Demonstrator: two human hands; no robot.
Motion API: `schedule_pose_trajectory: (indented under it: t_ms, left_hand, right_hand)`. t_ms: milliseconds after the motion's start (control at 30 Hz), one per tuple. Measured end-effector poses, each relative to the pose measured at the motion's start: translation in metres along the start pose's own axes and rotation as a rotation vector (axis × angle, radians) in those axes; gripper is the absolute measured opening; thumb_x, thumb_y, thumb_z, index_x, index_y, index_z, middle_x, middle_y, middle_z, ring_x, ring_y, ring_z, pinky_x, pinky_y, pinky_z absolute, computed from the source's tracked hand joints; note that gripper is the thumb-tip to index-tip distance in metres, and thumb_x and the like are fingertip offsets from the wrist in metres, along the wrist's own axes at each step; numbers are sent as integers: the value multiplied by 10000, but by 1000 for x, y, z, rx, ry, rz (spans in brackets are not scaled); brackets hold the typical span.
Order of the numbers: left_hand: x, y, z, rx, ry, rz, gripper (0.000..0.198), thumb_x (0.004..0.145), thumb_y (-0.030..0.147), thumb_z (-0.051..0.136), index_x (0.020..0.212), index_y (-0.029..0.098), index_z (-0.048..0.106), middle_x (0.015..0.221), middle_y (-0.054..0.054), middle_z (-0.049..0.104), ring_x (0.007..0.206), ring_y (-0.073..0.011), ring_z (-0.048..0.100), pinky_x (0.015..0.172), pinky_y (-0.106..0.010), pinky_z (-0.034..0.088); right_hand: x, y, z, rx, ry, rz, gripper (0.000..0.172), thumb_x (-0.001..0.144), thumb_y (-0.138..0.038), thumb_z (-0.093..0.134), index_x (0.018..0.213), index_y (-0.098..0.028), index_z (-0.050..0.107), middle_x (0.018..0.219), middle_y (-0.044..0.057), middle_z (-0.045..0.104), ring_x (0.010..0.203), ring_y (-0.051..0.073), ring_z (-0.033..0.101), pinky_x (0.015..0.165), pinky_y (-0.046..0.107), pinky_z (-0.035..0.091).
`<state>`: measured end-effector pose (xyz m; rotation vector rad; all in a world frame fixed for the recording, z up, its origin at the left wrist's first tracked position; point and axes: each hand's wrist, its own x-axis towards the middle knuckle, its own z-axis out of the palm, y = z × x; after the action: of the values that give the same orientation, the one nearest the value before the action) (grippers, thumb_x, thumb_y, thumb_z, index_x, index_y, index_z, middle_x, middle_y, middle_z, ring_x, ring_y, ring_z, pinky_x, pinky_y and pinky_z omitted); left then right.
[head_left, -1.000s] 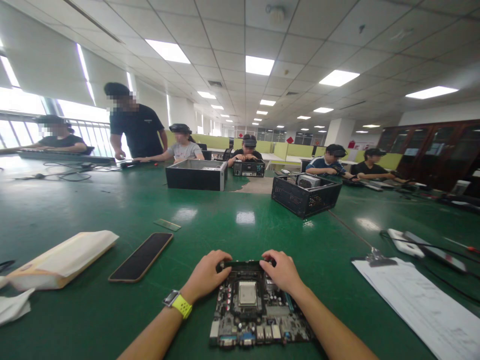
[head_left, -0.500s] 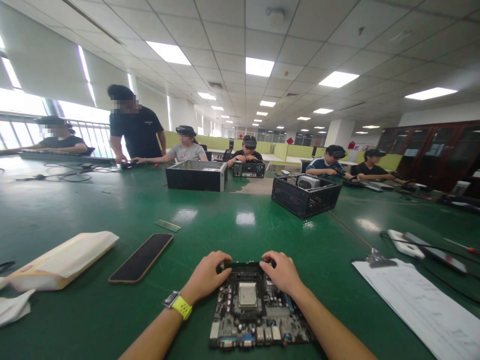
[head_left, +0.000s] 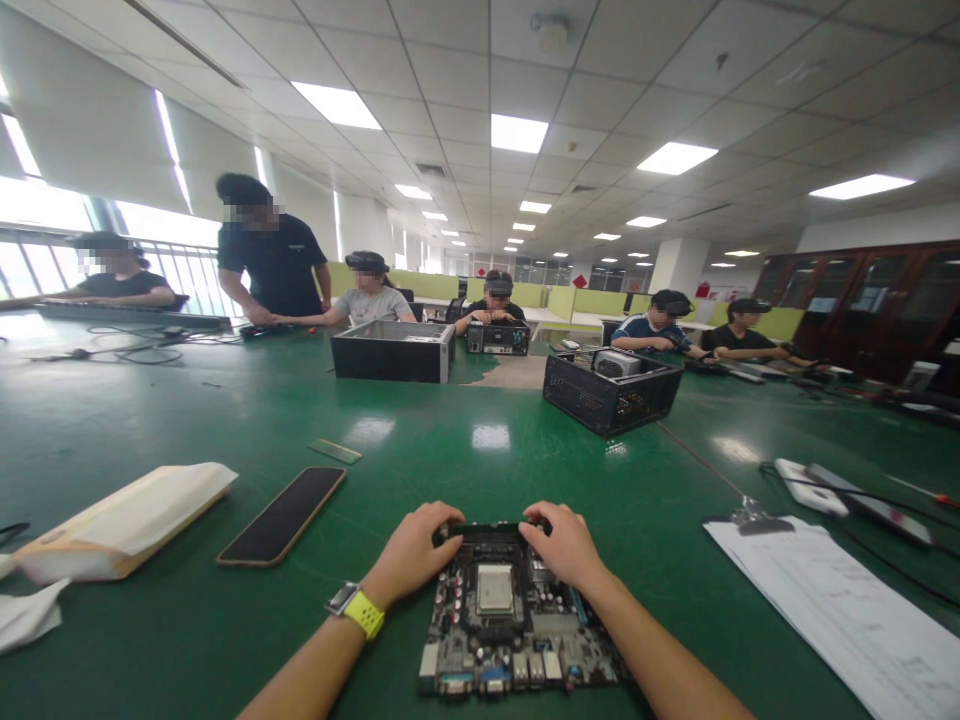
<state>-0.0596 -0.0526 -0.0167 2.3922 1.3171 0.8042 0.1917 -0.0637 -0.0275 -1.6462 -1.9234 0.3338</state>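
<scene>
A motherboard [head_left: 517,640] lies flat on the green table, its ports toward me and a square silver chip [head_left: 495,590] in its socket. A thin dark strip [head_left: 487,536], which looks like a memory module, spans the board's far edge. My left hand [head_left: 420,545] pinches the strip's left end between thumb and fingers. At its right end is my right hand [head_left: 562,543], thumb and fingers closed on it. A watch with a yellow band [head_left: 364,612] is on my left wrist.
To the left are a phone [head_left: 283,517], a tissue pack [head_left: 127,520] and a small strip [head_left: 334,451]. A clipboard with papers [head_left: 832,600] lies right. Open computer cases [head_left: 394,355] [head_left: 611,395] stand farther off. Several people sit or stand beyond.
My hands and the board have not visibly moved. Far left, the standing person's hand has shifted slightly to the right, toward the seated neighbour's hand.
</scene>
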Motion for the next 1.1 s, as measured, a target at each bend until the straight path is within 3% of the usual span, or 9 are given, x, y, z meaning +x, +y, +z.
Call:
schedule_pose_trajectory:
  t_ms: [1100]
  left_hand:
    - [1,-2,1,0,-6,10,214,777,263,547,970,219,629,965,-30,650,916,-198,569,829,-309,418]
  right_hand:
    - [0,0,0,2,-2,-2,262,804,-427,514,952,-264,657,943,0,679,923,180,569,851,294,345]
